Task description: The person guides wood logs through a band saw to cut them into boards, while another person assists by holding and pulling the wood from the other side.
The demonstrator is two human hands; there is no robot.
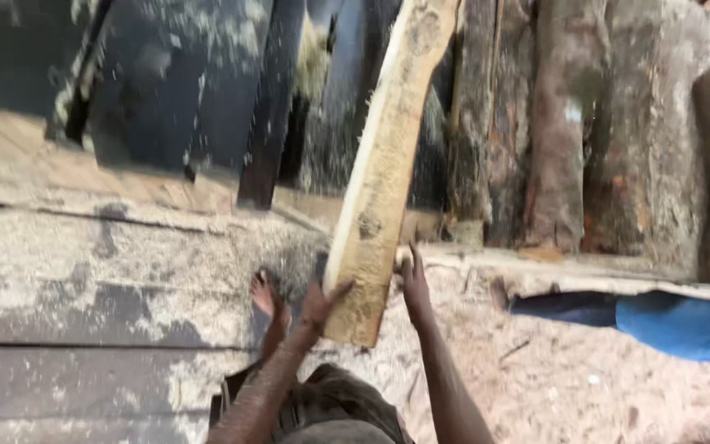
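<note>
A long rough wooden slab (384,173) with a bark edge slants from the middle of the head view up to the top. My left hand (319,306) grips its lower left edge, thumb against the wood. On the other side, my right hand (414,284) lies against the lower right edge with fingers stretched upward; whether it grips is unclear. Sawdust flies off the slab near its upper part. My bare foot (268,298) stands just left of the slab's lower end.
Thick logs (610,131) lie side by side at the upper right. A dark machine frame (207,90) fills the upper left. Sawdust-covered planks (84,271) run along the left, and sawdust covers the ground at the lower right. A blue cloth (684,325) lies at the right.
</note>
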